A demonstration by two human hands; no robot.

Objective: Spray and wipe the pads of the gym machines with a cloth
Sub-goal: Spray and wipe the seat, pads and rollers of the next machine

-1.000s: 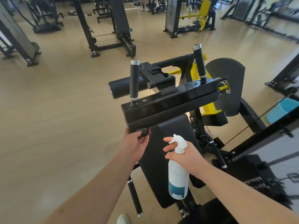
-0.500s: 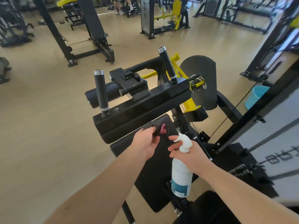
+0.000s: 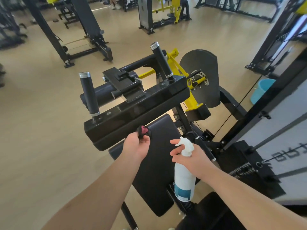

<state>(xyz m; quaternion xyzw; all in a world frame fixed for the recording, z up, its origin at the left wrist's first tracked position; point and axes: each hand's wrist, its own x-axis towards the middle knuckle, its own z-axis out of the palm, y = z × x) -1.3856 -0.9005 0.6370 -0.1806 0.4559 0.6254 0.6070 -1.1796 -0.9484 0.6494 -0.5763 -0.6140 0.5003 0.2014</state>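
Observation:
A black gym machine stands in front of me, its sloping black back pad [image 3: 156, 165] below a black chest pad [image 3: 132, 117] with two upright handles. My left hand [image 3: 137, 146] pinches a small balled-up dark and pink cloth [image 3: 143, 131] against the top of the back pad, just under the chest pad. My right hand [image 3: 191, 156] grips the neck of a white spray bottle [image 3: 184, 178] with a teal label, held upright over the right side of the back pad, nozzle pointing left. The index finger lies stretched out by the trigger.
A black seat pad [image 3: 209, 213] sits at the bottom right. The weight stack frame [image 3: 259, 123] rises on the right, with a light blue bucket [image 3: 260, 90] behind it. A yellow lever [image 3: 179, 70] and a round cam plate [image 3: 202, 77] stand beyond the chest pad. Other machines line the far floor.
My left hand slid the cloth right from the chest pad's lower left corner to the top of the back pad. The view shifted, and the bottle stays upright in my right hand.

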